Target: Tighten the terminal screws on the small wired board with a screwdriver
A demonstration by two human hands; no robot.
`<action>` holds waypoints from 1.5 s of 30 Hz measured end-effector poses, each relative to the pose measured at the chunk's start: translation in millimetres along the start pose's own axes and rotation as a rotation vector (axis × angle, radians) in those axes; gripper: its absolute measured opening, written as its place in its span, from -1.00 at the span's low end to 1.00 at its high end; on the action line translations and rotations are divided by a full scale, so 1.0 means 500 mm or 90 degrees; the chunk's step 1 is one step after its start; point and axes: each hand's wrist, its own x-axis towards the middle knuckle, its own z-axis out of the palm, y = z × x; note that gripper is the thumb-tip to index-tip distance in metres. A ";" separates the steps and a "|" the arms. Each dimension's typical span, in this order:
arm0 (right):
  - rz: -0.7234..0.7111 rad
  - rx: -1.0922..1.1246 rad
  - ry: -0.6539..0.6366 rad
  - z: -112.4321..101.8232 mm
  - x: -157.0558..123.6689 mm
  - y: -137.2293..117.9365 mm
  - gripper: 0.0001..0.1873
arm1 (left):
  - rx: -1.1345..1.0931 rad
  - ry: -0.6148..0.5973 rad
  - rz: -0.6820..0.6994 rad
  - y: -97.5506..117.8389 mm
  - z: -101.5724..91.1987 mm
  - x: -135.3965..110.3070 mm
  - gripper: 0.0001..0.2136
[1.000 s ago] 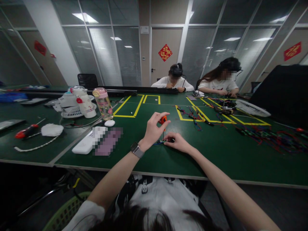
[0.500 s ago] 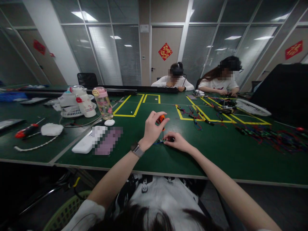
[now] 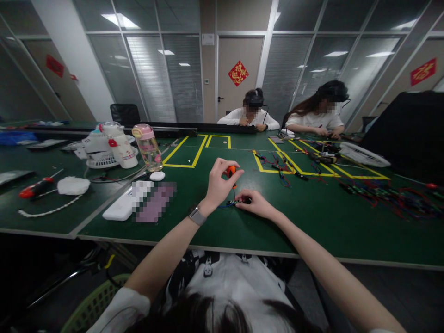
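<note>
One left hand, one screwdriver, one right hand, one wired part

– What colour is the screwdriver?
– Orange up top, dark below.
– And the part at its tip?
– Specks of white and green, too small to be sure. The wire there is blue.
– The table?
– Green, with tape in yellow outlines.
– The bottle?
– Pink and pale yellow on top, clear lower down with pink marks.
– The flask beside it?
– White with a red patch.
– The tangled leads?
– Red, blue and green mixed.
– And the door sign?
– Red with gold characters.
</note>
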 end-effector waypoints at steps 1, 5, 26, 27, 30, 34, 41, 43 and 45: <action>0.003 0.003 0.001 0.000 0.000 0.000 -0.86 | -0.003 0.001 0.001 0.001 0.001 -0.002 -0.93; 0.007 0.014 -0.001 0.002 0.001 0.002 -0.85 | -0.114 -0.060 -0.018 0.004 0.006 -0.005 -0.79; 0.014 0.012 -0.001 0.001 0.000 -0.002 -0.84 | 0.007 -0.023 0.029 0.002 0.001 -0.001 -0.83; 0.013 0.011 -0.002 0.000 0.000 -0.002 -0.85 | 0.013 -0.019 0.033 0.003 0.000 -0.002 -0.86; 0.014 0.009 -0.003 -0.001 0.000 -0.004 -0.85 | -0.036 -0.044 0.013 0.005 -0.001 -0.001 -0.84; 0.013 0.012 -0.005 -0.001 0.000 -0.004 -0.85 | -0.179 -0.102 -0.039 -0.001 0.001 0.001 -0.72; 0.016 0.002 -0.006 -0.001 -0.001 -0.006 -0.83 | -0.077 -0.039 -0.007 -0.007 0.004 0.001 -0.80; 0.018 0.005 -0.006 -0.001 -0.001 -0.006 -0.83 | -0.007 -0.013 0.021 -0.003 0.002 0.000 -0.84; 0.017 0.005 -0.007 -0.001 -0.001 -0.006 -0.83 | 0.025 -0.014 0.037 0.001 -0.001 -0.001 -0.84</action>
